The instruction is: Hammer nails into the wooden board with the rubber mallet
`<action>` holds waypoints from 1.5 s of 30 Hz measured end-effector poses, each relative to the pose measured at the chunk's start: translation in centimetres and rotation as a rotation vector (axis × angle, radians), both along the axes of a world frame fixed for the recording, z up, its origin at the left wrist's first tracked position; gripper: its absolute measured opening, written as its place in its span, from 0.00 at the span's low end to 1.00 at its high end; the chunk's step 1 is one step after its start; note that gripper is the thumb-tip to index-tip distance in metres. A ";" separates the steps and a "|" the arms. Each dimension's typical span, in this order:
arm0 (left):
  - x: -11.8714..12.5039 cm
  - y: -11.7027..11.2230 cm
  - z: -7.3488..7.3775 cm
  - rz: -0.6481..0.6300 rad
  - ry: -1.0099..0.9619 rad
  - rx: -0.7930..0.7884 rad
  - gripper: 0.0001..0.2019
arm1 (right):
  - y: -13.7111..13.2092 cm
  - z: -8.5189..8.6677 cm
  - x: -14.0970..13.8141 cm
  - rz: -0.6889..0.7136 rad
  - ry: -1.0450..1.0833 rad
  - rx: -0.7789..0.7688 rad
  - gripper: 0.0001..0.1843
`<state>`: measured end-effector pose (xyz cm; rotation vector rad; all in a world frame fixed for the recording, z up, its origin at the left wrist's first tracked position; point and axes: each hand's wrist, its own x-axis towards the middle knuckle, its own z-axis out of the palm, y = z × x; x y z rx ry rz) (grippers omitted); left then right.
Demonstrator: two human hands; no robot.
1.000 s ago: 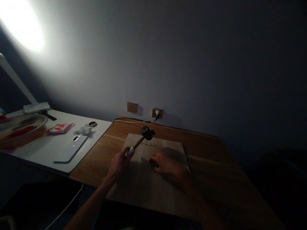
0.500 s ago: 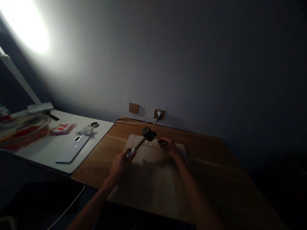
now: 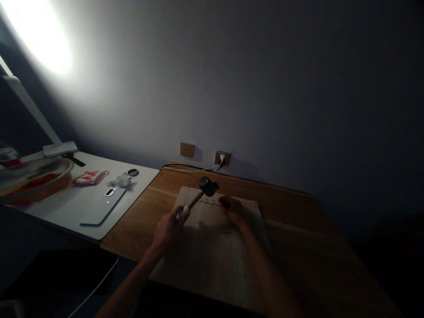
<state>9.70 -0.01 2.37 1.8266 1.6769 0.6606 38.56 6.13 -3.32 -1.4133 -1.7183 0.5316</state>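
Note:
My left hand (image 3: 169, 226) is closed around the pale grip of a mallet (image 3: 206, 186) with a dark, thick head and a wooden handle. Its head hangs over the far part of a pale wooden board (image 3: 202, 265). Beneath it, a short row of small metal nails (image 3: 206, 201) stands up from the board. At the right end of that row my right hand (image 3: 234, 210) is curled, fingers pinched together low over the board; what they hold is too dark to make out. Nearer me, a few loose small metal pieces (image 3: 226, 231) lie on the board.
The board rests on a brown wooden table (image 3: 298, 238). Left of it, a white table (image 3: 71, 205) carries a phone (image 3: 103, 207), crumpled plastic (image 3: 121, 180), a red-and-white packet (image 3: 90, 177), a large clear bowl (image 3: 36, 179) and a lamp (image 3: 59, 149). Cables (image 3: 195, 170) run along the wall.
My right hand has lowered slightly and curled more at the end of the nail row. The mallet stays raised in my left hand, and the whole view has shifted a little.

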 end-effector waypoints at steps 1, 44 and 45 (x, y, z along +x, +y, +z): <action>0.0 0.0 0.0 -0.001 0.004 0.004 0.22 | 0.0 -0.1 0.0 0.002 -0.008 0.005 0.08; 2.6 1.0 3.4 -0.172 0.362 0.021 0.20 | 0.3 -0.6 -0.5 -0.084 0.045 0.044 0.18; 2.7 1.0 3.5 -0.177 0.375 0.028 0.20 | 0.3 -0.6 -0.5 -0.085 0.043 0.049 0.18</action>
